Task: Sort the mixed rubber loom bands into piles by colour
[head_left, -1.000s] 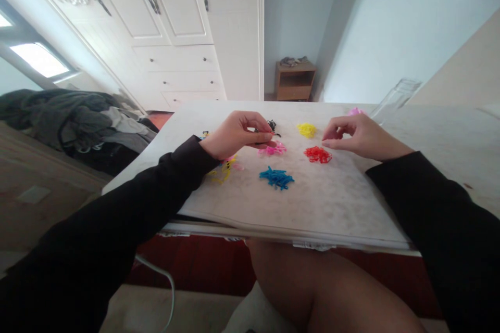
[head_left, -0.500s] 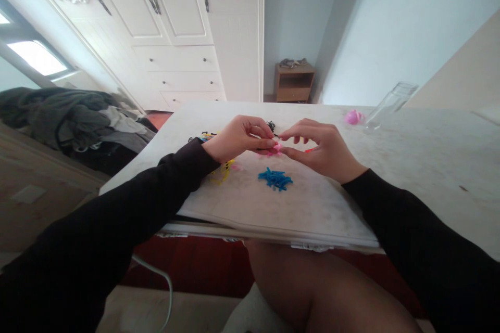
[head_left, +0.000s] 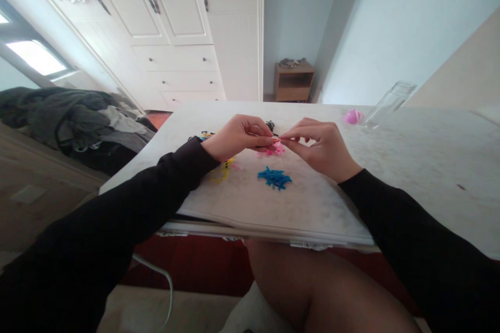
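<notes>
Above the white table my left hand (head_left: 245, 138) pinches a small red-orange piece (head_left: 276, 140) between thumb and fingertips. My right hand (head_left: 321, 146) meets it from the other side, thumb and index finger pressed together at the piece's right end. What kind of piece it is I cannot make out. Just below the fingertips lies a pile of pink pieces (head_left: 273, 150). Nearer me is a heap of blue plastic pieces (head_left: 275, 178). A cluster of black pieces (head_left: 270, 126) shows behind the hands. Yellow pieces (head_left: 223, 170) lie beside my left wrist, partly hidden by it.
A clear glass bottle or jar (head_left: 390, 105) leans at the table's far right, beside a round pink object (head_left: 353, 116). Mixed coloured pieces (head_left: 204, 135) lie behind my left wrist. A dark heap of clothes (head_left: 78, 119) is off to the left. The white table's edge (head_left: 273, 229) runs before my legs.
My right hand's thumb and index finger, apart before, have closed together at the small red-orange piece. My left hand has kept its pinch in nearly the same place.
</notes>
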`<act>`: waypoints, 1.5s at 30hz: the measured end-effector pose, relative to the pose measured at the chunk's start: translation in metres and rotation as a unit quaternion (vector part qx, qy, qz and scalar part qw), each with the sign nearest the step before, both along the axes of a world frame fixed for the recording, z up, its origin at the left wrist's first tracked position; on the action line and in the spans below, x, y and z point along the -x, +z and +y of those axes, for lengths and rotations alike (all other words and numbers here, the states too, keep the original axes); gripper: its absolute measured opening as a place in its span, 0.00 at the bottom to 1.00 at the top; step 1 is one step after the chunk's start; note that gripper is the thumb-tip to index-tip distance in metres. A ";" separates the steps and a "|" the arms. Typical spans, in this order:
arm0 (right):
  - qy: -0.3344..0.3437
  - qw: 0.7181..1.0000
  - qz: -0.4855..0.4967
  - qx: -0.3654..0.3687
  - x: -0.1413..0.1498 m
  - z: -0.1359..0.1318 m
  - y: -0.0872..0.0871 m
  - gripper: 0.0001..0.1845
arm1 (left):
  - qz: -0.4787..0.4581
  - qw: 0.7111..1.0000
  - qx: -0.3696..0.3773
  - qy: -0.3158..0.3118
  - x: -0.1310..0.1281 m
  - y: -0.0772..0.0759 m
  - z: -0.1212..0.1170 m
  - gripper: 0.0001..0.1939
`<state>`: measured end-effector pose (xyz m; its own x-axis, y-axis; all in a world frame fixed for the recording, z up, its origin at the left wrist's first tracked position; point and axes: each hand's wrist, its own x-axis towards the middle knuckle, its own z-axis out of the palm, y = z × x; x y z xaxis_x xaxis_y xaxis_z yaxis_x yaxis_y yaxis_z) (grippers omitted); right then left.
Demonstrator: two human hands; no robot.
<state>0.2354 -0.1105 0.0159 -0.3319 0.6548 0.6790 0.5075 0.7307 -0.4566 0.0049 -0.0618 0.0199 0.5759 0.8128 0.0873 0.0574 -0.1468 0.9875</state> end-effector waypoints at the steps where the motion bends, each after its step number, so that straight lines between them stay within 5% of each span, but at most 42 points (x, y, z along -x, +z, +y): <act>1: -0.015 1.000 0.001 0.000 -0.001 0.000 0.000 0.06 | -0.005 1.000 0.000 0.006 0.000 0.000 0.001 0.23; 10: -0.089 0.991 -0.097 0.039 0.000 0.010 -0.010 0.07 | -0.022 0.999 0.014 0.019 0.000 -0.002 0.002 0.24; 18: -0.082 0.991 -0.101 0.012 0.005 0.009 -0.010 0.04 | 0.007 1.000 0.020 0.020 0.000 -0.001 0.001 0.22; 27: 0.000 0.999 -0.040 -0.005 0.009 -0.001 0.000 0.06 | 0.013 0.999 0.030 0.000 0.000 0.000 0.000 0.22; 34: -0.080 0.996 -0.010 0.034 -0.039 0.018 0.008 0.08 | 0.012 0.999 0.026 0.014 0.002 0.001 0.000 0.19; 45: -0.009 0.984 -0.155 0.091 -0.087 0.030 0.003 0.09 | 0.020 0.999 0.045 0.006 0.001 0.003 -0.001 0.18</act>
